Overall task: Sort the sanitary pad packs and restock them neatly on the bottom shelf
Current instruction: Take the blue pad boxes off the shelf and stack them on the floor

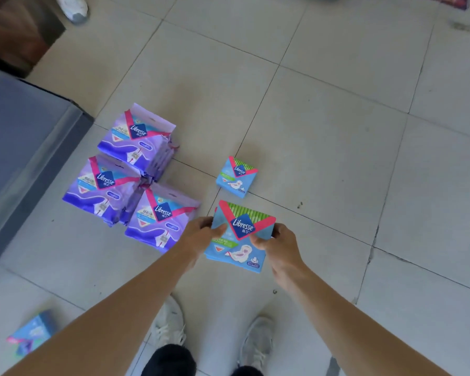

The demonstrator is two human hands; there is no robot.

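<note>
Down at the lower left, one blurred blue pack [31,332] lies on the tiled floor [337,131]. Left of centre, three purple stacks crowd together: top stack [137,137], left stack [103,185], lower stack [160,215]. Just below centre, the left hand [201,234] pinches one side of the held blue pack [242,234], thumb on its face. One small blue pack [236,176] lies on the floor just above it. The right hand [280,245] pinches the other side likewise.

Purple packs [136,137]: I see three stacks clustered on the floor, touching, labels up.
Held blue pack [239,237]: raised, tilted, label up.
Small blue pack [236,177]: flat on the floor, just beyond.
Blurred blue pack [30,332]: on the floor, lower left.
</note>
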